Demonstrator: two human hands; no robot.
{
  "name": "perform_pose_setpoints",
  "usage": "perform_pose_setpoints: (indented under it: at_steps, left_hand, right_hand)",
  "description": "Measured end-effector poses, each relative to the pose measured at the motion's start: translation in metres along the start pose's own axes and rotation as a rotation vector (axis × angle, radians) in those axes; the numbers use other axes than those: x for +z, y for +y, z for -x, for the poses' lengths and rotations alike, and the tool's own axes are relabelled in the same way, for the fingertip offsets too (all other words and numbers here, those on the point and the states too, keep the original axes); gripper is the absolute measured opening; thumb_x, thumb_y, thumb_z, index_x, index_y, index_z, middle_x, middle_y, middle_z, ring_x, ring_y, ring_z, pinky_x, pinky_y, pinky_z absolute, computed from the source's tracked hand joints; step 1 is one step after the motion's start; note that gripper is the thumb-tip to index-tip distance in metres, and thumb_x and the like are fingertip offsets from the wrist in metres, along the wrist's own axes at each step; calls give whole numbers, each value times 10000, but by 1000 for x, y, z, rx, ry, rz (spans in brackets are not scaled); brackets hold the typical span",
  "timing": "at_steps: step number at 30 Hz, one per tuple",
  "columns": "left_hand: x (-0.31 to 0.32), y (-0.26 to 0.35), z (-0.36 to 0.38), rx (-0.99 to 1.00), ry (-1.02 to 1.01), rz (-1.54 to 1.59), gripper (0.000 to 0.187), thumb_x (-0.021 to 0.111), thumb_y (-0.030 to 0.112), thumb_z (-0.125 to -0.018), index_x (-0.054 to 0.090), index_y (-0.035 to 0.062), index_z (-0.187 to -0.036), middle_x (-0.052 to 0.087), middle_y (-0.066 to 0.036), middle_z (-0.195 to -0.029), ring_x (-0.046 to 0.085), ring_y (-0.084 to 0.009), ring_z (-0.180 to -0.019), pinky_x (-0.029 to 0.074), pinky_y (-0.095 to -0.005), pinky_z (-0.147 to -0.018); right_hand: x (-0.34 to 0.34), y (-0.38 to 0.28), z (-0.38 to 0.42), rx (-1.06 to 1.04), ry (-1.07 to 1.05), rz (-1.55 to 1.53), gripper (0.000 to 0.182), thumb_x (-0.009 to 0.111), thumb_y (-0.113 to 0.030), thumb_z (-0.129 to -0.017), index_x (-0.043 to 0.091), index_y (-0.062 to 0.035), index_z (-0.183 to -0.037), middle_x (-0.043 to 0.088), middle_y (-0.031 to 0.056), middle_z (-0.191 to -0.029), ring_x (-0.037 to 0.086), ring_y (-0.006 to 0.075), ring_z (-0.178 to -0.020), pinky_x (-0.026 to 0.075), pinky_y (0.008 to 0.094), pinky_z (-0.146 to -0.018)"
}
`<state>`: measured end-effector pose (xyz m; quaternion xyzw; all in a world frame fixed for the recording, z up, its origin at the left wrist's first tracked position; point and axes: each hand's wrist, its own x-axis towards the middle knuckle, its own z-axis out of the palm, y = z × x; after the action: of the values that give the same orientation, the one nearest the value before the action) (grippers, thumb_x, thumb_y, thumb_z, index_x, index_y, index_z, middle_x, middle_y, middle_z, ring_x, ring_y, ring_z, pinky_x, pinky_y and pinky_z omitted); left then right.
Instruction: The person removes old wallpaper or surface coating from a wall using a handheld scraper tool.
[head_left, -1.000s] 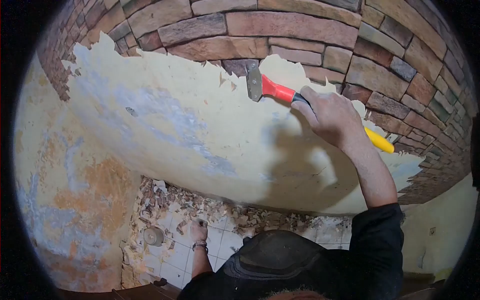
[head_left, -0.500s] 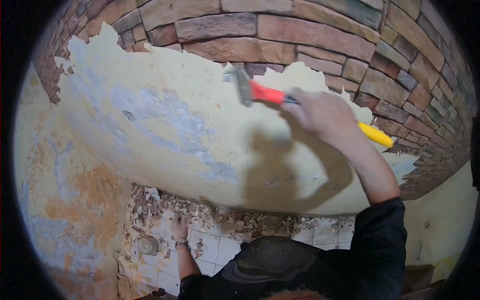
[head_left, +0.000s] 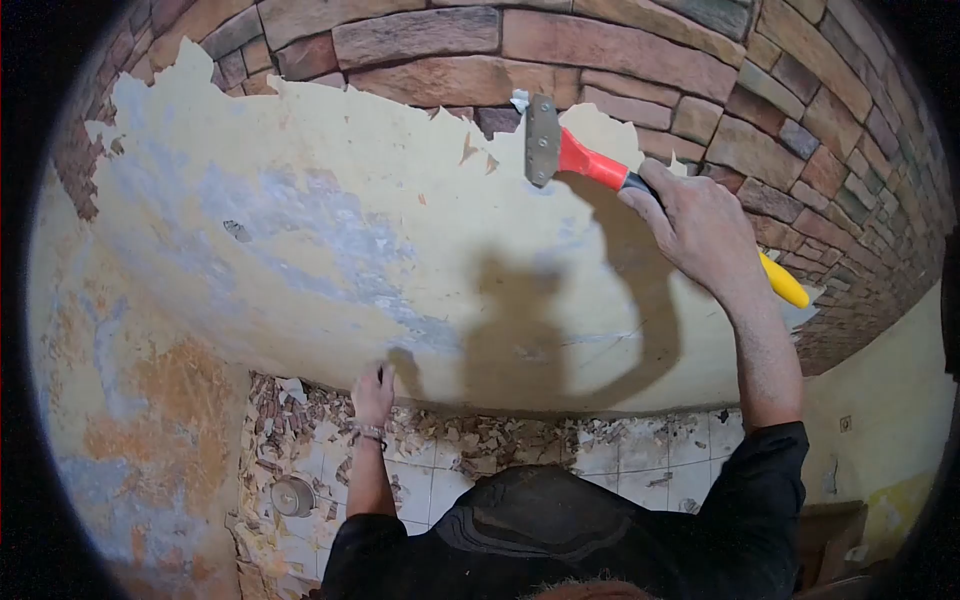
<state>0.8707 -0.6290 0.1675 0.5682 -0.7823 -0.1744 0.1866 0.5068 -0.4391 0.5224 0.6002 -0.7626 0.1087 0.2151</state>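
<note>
My right hand [head_left: 702, 222] is wrapped round the handle of a wallpaper scraper [head_left: 592, 160] with a red neck and a yellow end. Its wide metal head lies against the wall at the torn edge of the stone-patterned wallpaper [head_left: 430, 85]. Small torn flaps hang on the bare cream plaster [head_left: 400, 170] left of the blade. Lower down, my left hand [head_left: 372, 402] is closed in front of the base of the wall. A small dark spot shows at its fingers, but whether it is a held thing I cannot make out.
Torn wallpaper scraps [head_left: 500, 440] litter the white tiled floor [head_left: 415, 485] along the wall. A round, bucket-like container [head_left: 292, 496] stands among them at the lower left. The adjoining left wall [head_left: 150, 420] is patchy orange and blue-grey. A brown piece of furniture [head_left: 828, 535] stands at lower right.
The scraper and my right hand have moved right along the torn edge. Small curled flaps now show where the blade was. My left hand has risen from near the floor, and the view has shifted slightly.
</note>
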Motion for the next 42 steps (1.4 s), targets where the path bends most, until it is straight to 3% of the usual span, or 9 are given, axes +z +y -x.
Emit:
perform_pose_setpoints:
  at_steps: [3, 9, 15, 20, 28, 32, 35, 37, 42]
  left_hand:
    - [-58, 48, -16, 290, 291, 367, 229, 571, 235, -921, 647, 30, -989, 664, -173, -927, 641, -349, -839, 495, -426, -716]
    - [-80, 91, -34, 430, 388, 381, 174, 586, 153, -917, 636, -10, -954, 656, -165, -859, 633, -296, -749, 489, -361, -683]
    - [-83, -21, -4, 44, 481, 350, 212, 605, 179, -907, 653, -25, -932, 681, -179, -857, 639, -306, -752, 494, -369, -714]
    - [-87, 61, -16, 251, 546, 378, 222, 598, 207, -921, 655, 2, -984, 685, -178, -878, 649, -303, -783, 493, -364, -725]
    - [-46, -138, 83, -204, 697, 248, 311, 566, 233, -942, 612, -51, -1059, 657, -197, -954, 620, -299, -893, 477, -371, -836]
    - [-60, -66, 57, -189, 518, 357, 334, 600, 221, -925, 571, -30, -1143, 625, -189, -1059, 590, -287, -950, 469, -377, -847]
    - [-103, 42, 1, 82, 558, 412, 364, 625, 216, -914, 551, -10, -1188, 614, -171, -1074, 585, -260, -960, 470, -352, -837]
    - [-130, 101, -35, 293, 703, 408, 359, 635, 161, -897, 544, 20, -1214, 611, -132, -1097, 578, -227, -929, 471, -320, -745]
    - [-216, 219, -67, 728, 1102, 379, 439, 680, 139, -844, 529, 44, -1245, 565, -132, -1216, 549, -251, -1013, 467, -342, -777]
  right_hand:
    - [-7, 4, 0, 19, 33, 27, 359, 463, -428, -954, 556, -82, -975, 639, 178, -733, 637, 395, -717, 502, 506, -611]
    - [3, -9, -17, -36, 15, -29, 376, 466, -427, -955, 572, -73, -1023, 630, 203, -777, 627, 388, -775, 478, 506, -674]
    - [-7, 3, -13, -22, -39, -70, 399, 453, -456, -951, 591, -84, -997, 638, 201, -776, 637, 381, -777, 483, 501, -674]
    - [21, -77, -62, -163, -69, -131, 401, 427, -473, -954, 589, -108, -993, 637, 191, -737, 643, 393, -732, 507, 502, -647]
    - [5, -3, 5, -13, -89, -74, 429, 431, -479, -956, 581, -83, -1021, 643, 194, -741, 645, 390, -722, 505, 503, -634]
    - [1, 11, -4, -74, 28, -34, 427, 434, -487, -953, 583, -89, -1000, 638, 198, -729, 642, 393, -726, 501, 506, -634]
    - [-3, -38, -36, -65, -28, 11, 422, 414, -467, -963, 592, -87, -1011, 653, 186, -761, 650, 389, -747, 516, 489, -661]
    - [-3, -71, -60, -122, -52, -92, 429, 405, -457, -965, 600, -78, -1018, 670, 169, -802, 661, 377, -765, 527, 483, -664]
    - [33, -118, -73, -304, -144, -190, 415, 443, -465, -944, 624, -92, -958, 656, 196, -777, 661, 362, -762, 522, 497, -689]
